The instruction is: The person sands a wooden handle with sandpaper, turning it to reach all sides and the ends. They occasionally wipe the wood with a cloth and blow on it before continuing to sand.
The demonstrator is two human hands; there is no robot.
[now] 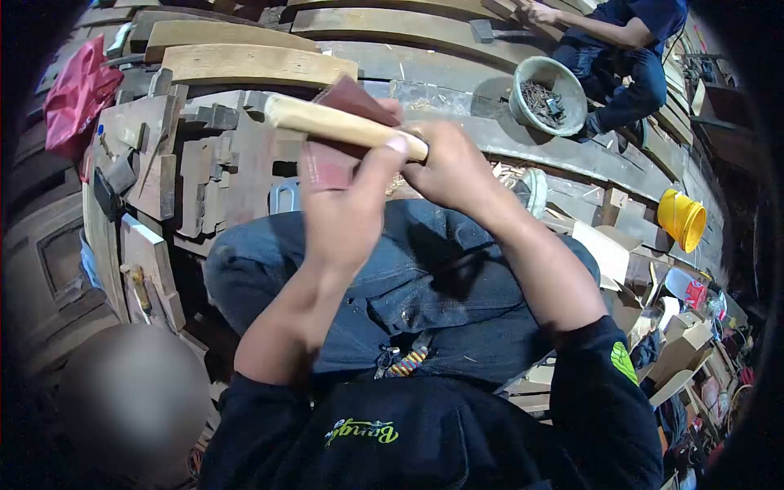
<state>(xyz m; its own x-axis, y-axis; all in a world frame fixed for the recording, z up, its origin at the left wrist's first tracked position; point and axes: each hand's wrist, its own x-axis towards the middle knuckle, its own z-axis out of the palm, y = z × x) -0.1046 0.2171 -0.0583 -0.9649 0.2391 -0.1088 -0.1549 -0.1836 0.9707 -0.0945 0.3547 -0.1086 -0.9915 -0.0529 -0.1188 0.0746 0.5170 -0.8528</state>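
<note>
A pale, smooth wooden piece (327, 124) is held up above my lap, slanting from upper left down to my right hand. My right hand (445, 159) is closed around its lower right end. Reddish-brown sheet material (333, 166) lies under and behind the wood, folded partly around it. My left hand (355, 192) grips this sheet against the wood, its thumb on top near the right end; its other fingers are mostly hidden behind.
Curved planks (253, 65) lie ahead. A white bucket (549, 96) of dark pieces stands near a seated co-worker (625, 61). A yellow bucket (681, 220) is at right, a pink bag (80, 98) at left. Wood blocks (151, 155) stand at left.
</note>
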